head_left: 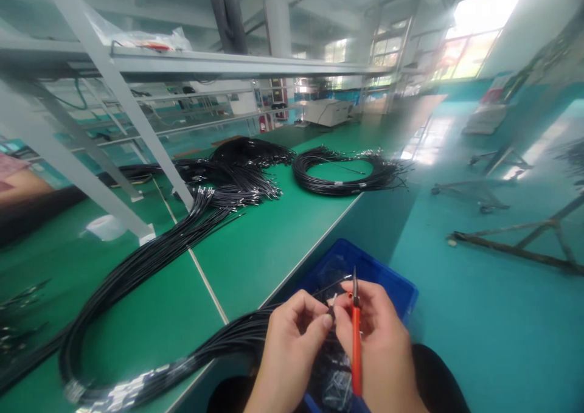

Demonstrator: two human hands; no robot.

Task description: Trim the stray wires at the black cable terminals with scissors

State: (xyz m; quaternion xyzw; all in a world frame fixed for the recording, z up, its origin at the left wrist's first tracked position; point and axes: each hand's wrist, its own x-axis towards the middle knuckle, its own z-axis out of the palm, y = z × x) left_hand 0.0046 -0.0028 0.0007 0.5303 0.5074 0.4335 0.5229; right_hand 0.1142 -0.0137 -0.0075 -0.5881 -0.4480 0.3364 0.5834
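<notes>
My left hand (292,340) pinches the end of a thin black cable (329,306) between thumb and forefinger, just above my lap. My right hand (383,346) holds an orange-handled tool (356,340) upright, its dark tip pointing up beside the cable end. The two hands touch over a blue plastic bin (347,261) at the table edge. A long bundle of black cables (150,255) runs from my hands across the green table (255,242) and loops back to the left.
A coil of black cables (342,170) and a heap of more cables (237,170) lie farther up the table. Slanted grey frame legs (128,121) stand on the table. A person's arm (22,185) shows at the far left. Metal stands (515,242) sit on the teal floor right.
</notes>
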